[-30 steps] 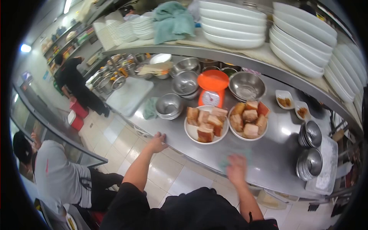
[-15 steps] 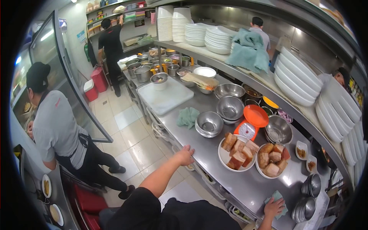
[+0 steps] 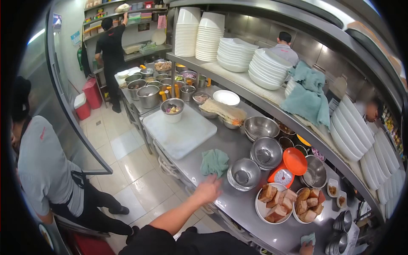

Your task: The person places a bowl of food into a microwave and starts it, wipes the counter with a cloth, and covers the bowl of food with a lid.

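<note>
My left hand (image 3: 208, 190) is at the front edge of the steel counter (image 3: 238, 204), fingers apart and holding nothing, just below a crumpled green cloth (image 3: 214, 162). Low at the right, my right hand (image 3: 306, 248) is partly cut off by the frame's bottom edge, with its fingers on another green cloth (image 3: 308, 239). Between the hands stand two white bowls of meat chunks, the left one (image 3: 276, 203) and the right one (image 3: 309, 205). Behind them is an orange scale (image 3: 281, 175), with steel bowls (image 3: 244, 174) to its left.
A white cutting board (image 3: 180, 134) carries a bowl of chopped food (image 3: 172, 107). Stacked white dishes (image 3: 267, 69) line the shelf above. A person in grey (image 3: 51, 165) stands at the left by a glass door; a person in black (image 3: 111, 59) is at the back shelves.
The view has swung left. My left hand has moved along the counter edge toward the crumpled cloth. My right hand and its cloth have moved right along the counter, toward the small steel bowls.
</note>
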Demonstrator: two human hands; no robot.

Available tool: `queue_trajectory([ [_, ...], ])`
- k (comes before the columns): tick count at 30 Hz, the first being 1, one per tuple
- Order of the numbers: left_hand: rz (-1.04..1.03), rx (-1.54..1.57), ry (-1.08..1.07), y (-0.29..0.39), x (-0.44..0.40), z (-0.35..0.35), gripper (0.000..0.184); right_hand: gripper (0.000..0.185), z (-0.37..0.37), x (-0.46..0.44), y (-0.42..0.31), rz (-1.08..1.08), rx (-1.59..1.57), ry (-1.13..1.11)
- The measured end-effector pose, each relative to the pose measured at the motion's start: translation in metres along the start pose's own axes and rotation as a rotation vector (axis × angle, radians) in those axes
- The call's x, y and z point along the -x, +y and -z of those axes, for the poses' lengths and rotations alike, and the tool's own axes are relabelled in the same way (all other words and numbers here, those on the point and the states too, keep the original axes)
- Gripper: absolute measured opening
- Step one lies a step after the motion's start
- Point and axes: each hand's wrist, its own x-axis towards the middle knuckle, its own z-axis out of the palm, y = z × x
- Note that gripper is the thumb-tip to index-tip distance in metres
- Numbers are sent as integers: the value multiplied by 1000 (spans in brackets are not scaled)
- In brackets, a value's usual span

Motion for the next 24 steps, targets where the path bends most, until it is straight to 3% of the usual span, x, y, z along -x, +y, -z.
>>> queue_trajectory([
  [3, 26, -114, 169, -30, -49, 0, 59, 65, 66, 31, -35, -68, -115, -191],
  [6, 169, -8, -297, -43, -75, 4, 57, 61, 109, -9, -11, 53, -235, -52],
  [8, 131, -10, -187, -50, -73, -4, 52, 52, 223, 20, -119, 56, -418, 209],
  [9, 114, -19, -146, -49, -66, -11, 50, 49, 261, 27, -162, 146, -603, 273],
  [10, 120, -36, -179, -45, -63, -13, 50, 62, 284, 24, -188, 266, -685, 256],
  [11, 114, -67, -205, -42, -65, -9, 50, 56, 257, -8, -177, 412, -864, 209],
  [13, 78, -89, -297, -50, -71, 11, 52, 52, 341, 34, -302, 564, -645, 202],
  [14, 48, -71, -369, -54, -74, 20, 55, 40, 360, 45, -361, 738, -784, 378],
  [15, 18, -51, -437, -57, -78, 31, 58, 43, 381, 46, -401, 974, -669, 429],
  [18, -110, 39, -345, -78, -102, 101, 52, 39, 432, 27, -528, 1332, -483, 712],
  [21, -373, 275, 189, -95, -129, 210, 42, 43, 466, -38, -652, 1271, -482, 893],
  [23, -544, 299, 403, -107, -155, 279, 39, 39, 474, -93, -710, 951, -323, 873],
  [24, -598, 272, 476, -114, -170, 309, 38, 36, 487, -108, -725, 896, -290, 711],
])
